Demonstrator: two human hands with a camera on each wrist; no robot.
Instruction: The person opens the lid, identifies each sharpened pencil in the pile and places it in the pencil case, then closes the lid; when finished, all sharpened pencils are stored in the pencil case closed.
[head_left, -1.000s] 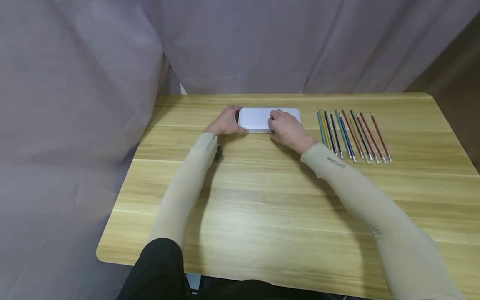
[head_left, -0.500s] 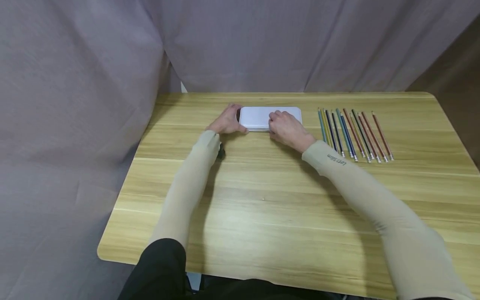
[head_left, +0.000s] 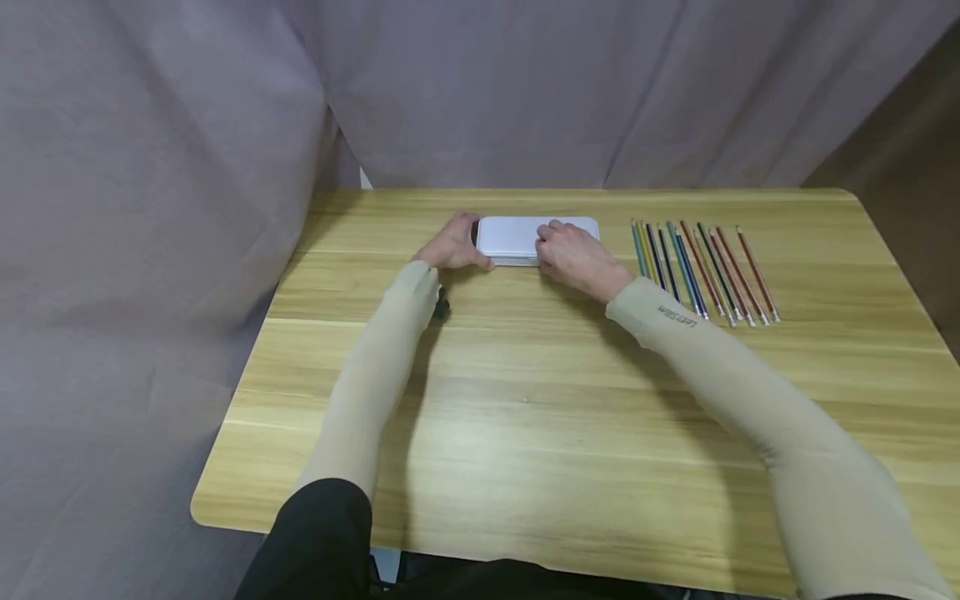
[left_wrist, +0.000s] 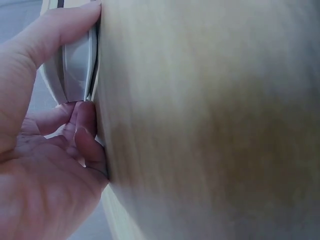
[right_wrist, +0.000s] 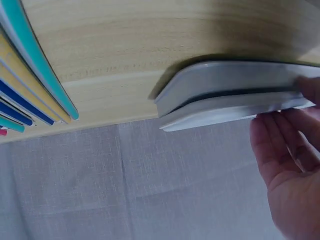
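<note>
A flat white case (head_left: 517, 237) lies at the far middle of the wooden table (head_left: 525, 400). My left hand (head_left: 453, 243) grips its left end. In the left wrist view the thumb lies along the case (left_wrist: 75, 65) and the fingers (left_wrist: 87, 135) curl against its side. My right hand (head_left: 573, 254) holds the front right part of the case, fingers curled over the lid. The right wrist view shows the case (right_wrist: 225, 95) as lid and base with a dark seam between them, and my right hand (right_wrist: 290, 160) at its edge.
A row of several coloured pencils (head_left: 701, 271) lies right of the case, tips pointing away; their ends show as pencils (right_wrist: 30, 85) in the right wrist view. Grey cloth (head_left: 150, 208) hangs behind and to the left. Bare wood spans the near half.
</note>
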